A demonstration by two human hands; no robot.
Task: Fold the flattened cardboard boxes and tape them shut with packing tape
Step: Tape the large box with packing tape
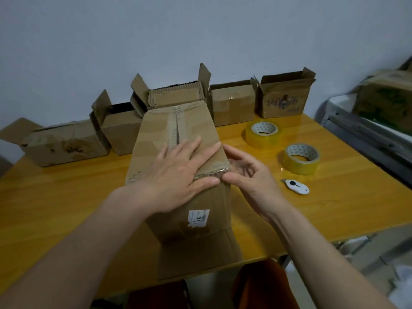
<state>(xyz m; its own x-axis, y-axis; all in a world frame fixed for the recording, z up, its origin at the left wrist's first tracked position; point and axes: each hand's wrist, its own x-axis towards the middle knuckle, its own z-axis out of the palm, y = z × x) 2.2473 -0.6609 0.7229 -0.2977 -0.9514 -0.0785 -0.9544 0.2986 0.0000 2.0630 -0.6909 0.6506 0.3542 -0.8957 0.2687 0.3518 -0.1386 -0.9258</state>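
Observation:
A brown cardboard box [156,134] stands in the middle of the wooden table [55,208], its top flaps closed and a tape strip running along the seam. My left hand [178,175] lies flat on the top, fingers straight, pressing near the front edge. My right hand [247,177] is at the box's front right corner, thumb and fingers lightly curled against the taped edge; whether it pinches tape I cannot tell. Two rolls of clear yellowish packing tape [263,133] [301,158] lie on the table to the right.
A white utility knife [296,186] lies right of the box. Several other cardboard boxes [233,103] line the back of the table, one holding flattened cardboard [176,94]. A metal rack [367,134] with a box stands at the right.

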